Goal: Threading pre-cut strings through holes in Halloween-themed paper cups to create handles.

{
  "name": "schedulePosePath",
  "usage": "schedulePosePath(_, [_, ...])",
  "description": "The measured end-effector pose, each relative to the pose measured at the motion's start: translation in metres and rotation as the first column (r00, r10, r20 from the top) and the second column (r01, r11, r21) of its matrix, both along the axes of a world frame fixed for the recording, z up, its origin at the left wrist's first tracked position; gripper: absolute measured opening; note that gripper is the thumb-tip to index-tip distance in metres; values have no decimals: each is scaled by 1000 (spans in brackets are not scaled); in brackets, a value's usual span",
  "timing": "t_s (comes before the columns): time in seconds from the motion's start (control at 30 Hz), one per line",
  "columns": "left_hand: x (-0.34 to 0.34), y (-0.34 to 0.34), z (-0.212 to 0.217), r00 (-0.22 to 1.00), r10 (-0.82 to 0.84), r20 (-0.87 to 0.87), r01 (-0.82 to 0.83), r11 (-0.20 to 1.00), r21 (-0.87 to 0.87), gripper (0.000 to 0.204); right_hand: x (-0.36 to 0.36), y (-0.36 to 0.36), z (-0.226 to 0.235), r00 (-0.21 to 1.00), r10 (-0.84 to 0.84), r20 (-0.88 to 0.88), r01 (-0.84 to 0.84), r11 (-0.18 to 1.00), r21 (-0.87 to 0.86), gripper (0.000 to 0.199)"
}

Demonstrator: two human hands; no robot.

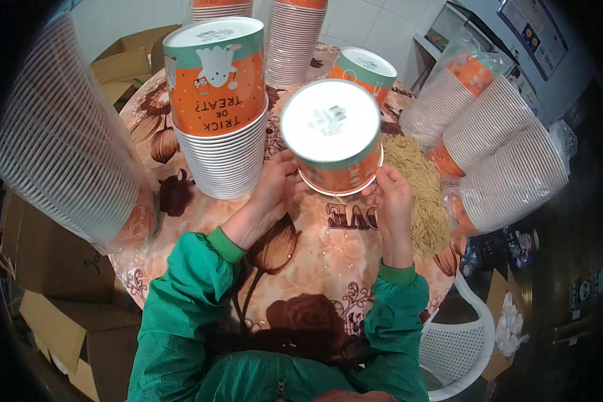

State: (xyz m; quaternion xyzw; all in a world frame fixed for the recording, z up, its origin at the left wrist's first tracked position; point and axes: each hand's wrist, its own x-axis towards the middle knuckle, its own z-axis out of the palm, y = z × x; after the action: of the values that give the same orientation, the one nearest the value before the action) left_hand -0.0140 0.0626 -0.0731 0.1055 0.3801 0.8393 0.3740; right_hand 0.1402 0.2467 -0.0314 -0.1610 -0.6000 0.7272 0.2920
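an upturned paper cup (pixel 331 137) stands bottom up near the middle of the round table (pixel 301 268), its white base facing the camera with a small dark printed label at its centre. its wall is orange with a green band just under the base, and its white rim sits at or just above the tablecloth (which of the two cannot be told). the left hand (pixel 275 184) grasps the cup's lower left side, fingers curled against the rim. the right hand (pixel 390 194) grips the lower right side at the rim, fingers bent inward. both sleeves are green.

just right of the cup, touching the right hand's far side, lies a heap of yellow noodles (pixel 419 194) spread over the cloth. just left of the cup rises a tall stack of nested cups (pixel 220 100), also bottom up; the top one shows an orange wall with a white ghost figure, dark lettering and a green band. behind the held cup stands another single cup (pixel 363 70) of the same colours, and behind that a further stack (pixel 290 40).

at the right edge lie bagged sleeves of cups (pixel 496 141) in clear plastic, on their sides. a large bagged sleeve (pixel 67 134) fills the left foreground. the tablecloth bears brown flower prints and a dark lettered patch near the right hand. cardboard boxes (pixel 67 321) sit at the lower left, and a white plastic chair (pixel 459 342) at the lower right.
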Motion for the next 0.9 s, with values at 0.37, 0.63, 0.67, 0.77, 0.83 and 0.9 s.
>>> schedulePosePath(0.37, [15,9,-34,950,-105,294,171,963,-210,34,3,-40,32,980,0,-200,3,1000,15,16])
schedulePosePath(0.63, [42,15,-7,769,-423,480,432,896,98,110,7,-15,21,961,92,-262,-161,953,-257,11])
schedulePosePath(0.67, [38,16,-9,773,-411,484,389,909,151,110,7,-15,20,959,106,-263,-183,941,-287,11])
schedulePosePath(0.77, [33,15,-5,786,-400,472,317,915,248,109,5,-21,22,971,85,-225,-160,926,-341,11])
schedulePosePath(0.83, [32,14,-4,821,-335,462,207,929,306,87,4,-21,22,966,111,-232,-188,919,-347,11])
schedulePosePath(0.9, [25,16,0,828,-316,464,149,921,361,71,4,-18,22,962,131,-238,-211,912,-352,11])
